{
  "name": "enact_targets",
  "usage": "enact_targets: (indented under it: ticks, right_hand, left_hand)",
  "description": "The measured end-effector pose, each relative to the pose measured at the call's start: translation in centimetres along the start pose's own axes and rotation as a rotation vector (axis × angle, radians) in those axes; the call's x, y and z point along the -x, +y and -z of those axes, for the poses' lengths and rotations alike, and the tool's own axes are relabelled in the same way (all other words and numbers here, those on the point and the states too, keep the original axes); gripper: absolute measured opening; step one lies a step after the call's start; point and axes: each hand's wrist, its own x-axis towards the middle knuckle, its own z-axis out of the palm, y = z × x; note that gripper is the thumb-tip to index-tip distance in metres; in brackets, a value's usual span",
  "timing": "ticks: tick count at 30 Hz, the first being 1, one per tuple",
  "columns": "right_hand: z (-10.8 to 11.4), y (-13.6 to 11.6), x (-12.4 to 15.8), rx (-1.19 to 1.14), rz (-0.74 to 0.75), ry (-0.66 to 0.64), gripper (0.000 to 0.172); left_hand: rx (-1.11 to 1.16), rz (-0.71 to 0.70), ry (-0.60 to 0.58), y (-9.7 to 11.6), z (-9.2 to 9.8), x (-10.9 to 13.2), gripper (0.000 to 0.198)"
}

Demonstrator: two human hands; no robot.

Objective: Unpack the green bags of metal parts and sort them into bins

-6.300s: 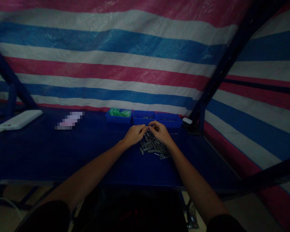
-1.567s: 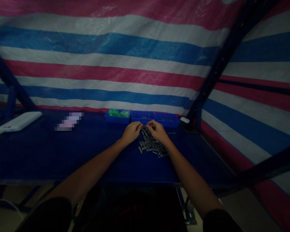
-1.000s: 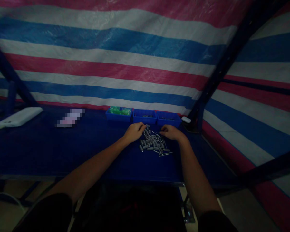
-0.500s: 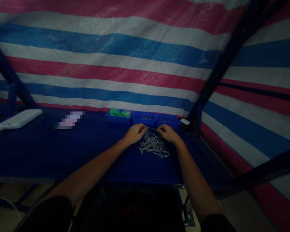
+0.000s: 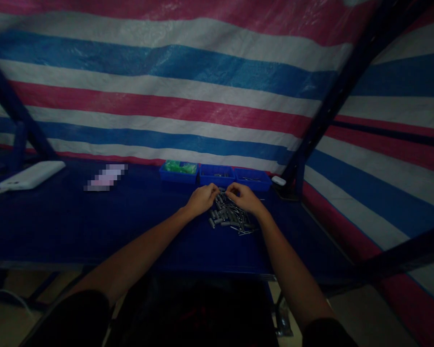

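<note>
My left hand is closed in a pinch above the far left edge of a pile of small metal parts. What its fingertips hold is too small to make out. Close by on the right, my right hand pinches a thin metal pin, mostly hidden at the fingertips. The two sets of fingertips nearly meet. Short grey cylinders and slim silver pins lie mixed in the pile on the blue tabletop.
Behind the hands stand three blue bins: one with green plastic bags, a middle bin and a right bin, both with small metal parts. A white device with a cable lies left; a small white case lies right.
My right hand has moved left, bringing the pin to the fingertips of my left hand. My left hand has stayed almost in place. The view has shifted slightly.
</note>
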Motion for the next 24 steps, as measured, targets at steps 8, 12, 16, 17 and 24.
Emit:
enact_targets:
  ticks: [8,12,16,17,24]
  right_hand:
    - [0.2,0.1,-0.2,0.166,0.033,0.085,0.029]
    - [2.5,0.8,-1.4,0.368,-0.100,0.450,0.032]
    - [4.6,3.3,-1.1,0.588,-0.282,0.539,0.041]
    - [5.0,4.3,-0.6,0.604,-0.283,0.481,0.041]
    - [6.2,11.3,4.2,0.582,-0.271,0.073,0.019]
  left_hand:
    - [-0.013,0.024,-0.005,0.6,0.2,0.1,0.027]
    - [0.037,0.005,0.013,0.3,-0.1,0.2,0.030]
    - [0.042,0.010,-0.015,-0.3,-0.3,0.2,0.032]
    - [0.049,0.009,-0.021,-0.4,-0.3,0.1,0.033]
    - [0.072,-0.026,-0.056,-0.6,-0.6,0.0,0.032]
